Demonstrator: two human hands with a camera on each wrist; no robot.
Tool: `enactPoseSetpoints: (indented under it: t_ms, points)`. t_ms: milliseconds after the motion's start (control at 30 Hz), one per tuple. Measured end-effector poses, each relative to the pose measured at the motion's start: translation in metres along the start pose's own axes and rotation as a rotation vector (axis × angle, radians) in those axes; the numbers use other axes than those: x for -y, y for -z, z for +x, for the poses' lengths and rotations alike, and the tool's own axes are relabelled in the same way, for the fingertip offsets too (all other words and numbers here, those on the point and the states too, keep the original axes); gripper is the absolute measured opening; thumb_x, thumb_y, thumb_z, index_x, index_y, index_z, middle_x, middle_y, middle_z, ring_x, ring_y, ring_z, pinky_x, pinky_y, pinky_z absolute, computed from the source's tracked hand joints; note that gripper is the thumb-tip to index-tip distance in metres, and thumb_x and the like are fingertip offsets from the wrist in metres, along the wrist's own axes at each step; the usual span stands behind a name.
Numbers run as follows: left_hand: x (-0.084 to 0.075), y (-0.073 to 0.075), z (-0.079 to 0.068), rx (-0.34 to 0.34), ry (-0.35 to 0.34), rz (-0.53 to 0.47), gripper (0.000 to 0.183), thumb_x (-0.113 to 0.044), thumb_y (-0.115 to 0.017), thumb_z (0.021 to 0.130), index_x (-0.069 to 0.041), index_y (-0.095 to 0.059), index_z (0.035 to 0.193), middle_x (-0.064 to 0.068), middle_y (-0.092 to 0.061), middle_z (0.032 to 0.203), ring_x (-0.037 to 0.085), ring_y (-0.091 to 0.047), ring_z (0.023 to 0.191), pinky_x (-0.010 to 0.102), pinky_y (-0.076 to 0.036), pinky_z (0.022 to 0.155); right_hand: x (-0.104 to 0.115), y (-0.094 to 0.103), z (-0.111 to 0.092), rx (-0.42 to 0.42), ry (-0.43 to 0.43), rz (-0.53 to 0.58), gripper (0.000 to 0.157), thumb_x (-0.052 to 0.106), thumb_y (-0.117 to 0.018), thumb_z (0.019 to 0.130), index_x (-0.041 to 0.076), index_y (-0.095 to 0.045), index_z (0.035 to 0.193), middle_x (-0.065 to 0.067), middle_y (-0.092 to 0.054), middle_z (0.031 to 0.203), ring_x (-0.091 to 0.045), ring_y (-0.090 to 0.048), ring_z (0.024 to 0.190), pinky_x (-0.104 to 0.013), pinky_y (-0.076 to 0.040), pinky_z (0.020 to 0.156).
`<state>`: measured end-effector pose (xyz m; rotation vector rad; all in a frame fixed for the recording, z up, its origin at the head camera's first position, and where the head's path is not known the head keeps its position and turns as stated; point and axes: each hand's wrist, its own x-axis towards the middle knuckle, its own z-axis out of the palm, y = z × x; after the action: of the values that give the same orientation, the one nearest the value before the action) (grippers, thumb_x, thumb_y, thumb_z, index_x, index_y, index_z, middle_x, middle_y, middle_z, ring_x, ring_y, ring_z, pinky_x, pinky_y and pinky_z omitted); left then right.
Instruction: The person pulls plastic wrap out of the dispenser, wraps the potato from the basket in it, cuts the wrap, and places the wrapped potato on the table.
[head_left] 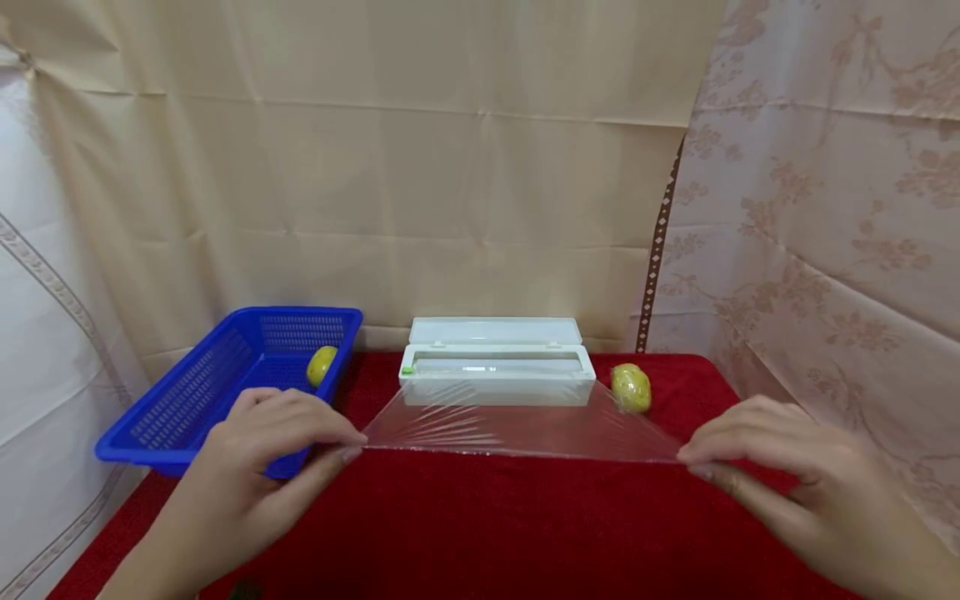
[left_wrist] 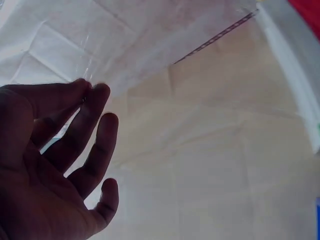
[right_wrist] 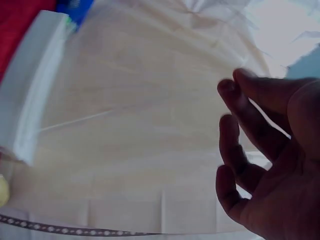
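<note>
A sheet of clear plastic wrap (head_left: pixel 517 425) stretches from a white wrap dispenser (head_left: pixel 498 390) toward the front of the table. My left hand (head_left: pixel 258 467) pinches its near left corner between thumb and forefinger. At the near right corner, my right hand (head_left: pixel 795 475) pinches the film the same way. The front edge runs nearly straight between both hands, above the red cloth. In the dispenser, whose lid (head_left: pixel 495 331) is raised at the back, a roll lies visible. The wrist views show the left hand (left_wrist: pixel 70 135) and right hand (right_wrist: pixel 260 140) with thumb and fingertips together.
A yellow fruit wrapped in film (head_left: pixel 632 388) sits right of the dispenser. On the left stands a blue plastic basket (head_left: pixel 187 392) holding another yellow fruit (head_left: pixel 322 365). Red cloth (head_left: pixel 525 533) covers the table; a beige curtain (head_left: pixel 450 183) hangs behind it.
</note>
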<state>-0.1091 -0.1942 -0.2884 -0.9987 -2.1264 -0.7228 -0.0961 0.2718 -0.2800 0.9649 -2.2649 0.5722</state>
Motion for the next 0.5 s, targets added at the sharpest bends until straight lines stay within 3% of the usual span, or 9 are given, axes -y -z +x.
enactPoseSetpoints:
  t_ms: [33, 167, 333, 500]
  points:
    - [0.0, -0.001, -0.005, 0.021, -0.013, -0.001, 0.027, -0.014, -0.081, 0.089, -0.032, -0.074, 0.108, -0.022, -0.072, 0.102, 0.0, -0.064, 0.096, 0.025, -0.033, 0.096, -0.001, -0.003, -0.006, 0.03, 0.01, 0.023, 0.022, 0.025, -0.081, 0.09, 0.031, -0.076, 0.111, 0.016, -0.071, 0.105, 0.0, -0.061, 0.097, -0.008, -0.047, 0.088]
    - [0.004, -0.011, -0.028, 0.107, -0.035, -0.023, 0.012, -0.031, -0.072, 0.099, -0.037, -0.072, 0.109, -0.025, -0.07, 0.102, -0.003, -0.063, 0.095, 0.022, -0.031, 0.093, -0.007, -0.016, -0.031, 0.163, -0.022, 0.076, 0.063, 0.004, -0.094, 0.065, 0.036, -0.072, 0.113, 0.023, -0.069, 0.106, 0.003, -0.061, 0.092, -0.01, -0.049, 0.081]
    - [0.015, -0.036, -0.059, 0.254, -0.037, -0.068, 0.034, -0.018, -0.084, 0.085, -0.043, -0.07, 0.105, -0.034, -0.065, 0.097, -0.008, -0.06, 0.091, 0.026, -0.036, 0.082, -0.024, -0.039, -0.058, 0.294, 0.005, 0.269, 0.049, 0.01, -0.089, 0.078, 0.034, -0.071, 0.116, 0.019, -0.072, 0.107, 0.001, -0.064, 0.091, -0.018, -0.052, 0.074]
    - [0.026, -0.061, -0.083, 0.477, 0.098, -0.14, 0.026, -0.023, -0.079, 0.091, -0.046, -0.071, 0.101, -0.037, -0.064, 0.094, -0.009, -0.059, 0.091, 0.029, -0.039, 0.075, -0.035, -0.062, -0.076, 0.437, -0.048, 0.43, 0.035, 0.012, -0.079, 0.09, 0.034, -0.071, 0.117, 0.019, -0.072, 0.107, -0.001, -0.064, 0.093, -0.023, -0.05, 0.071]
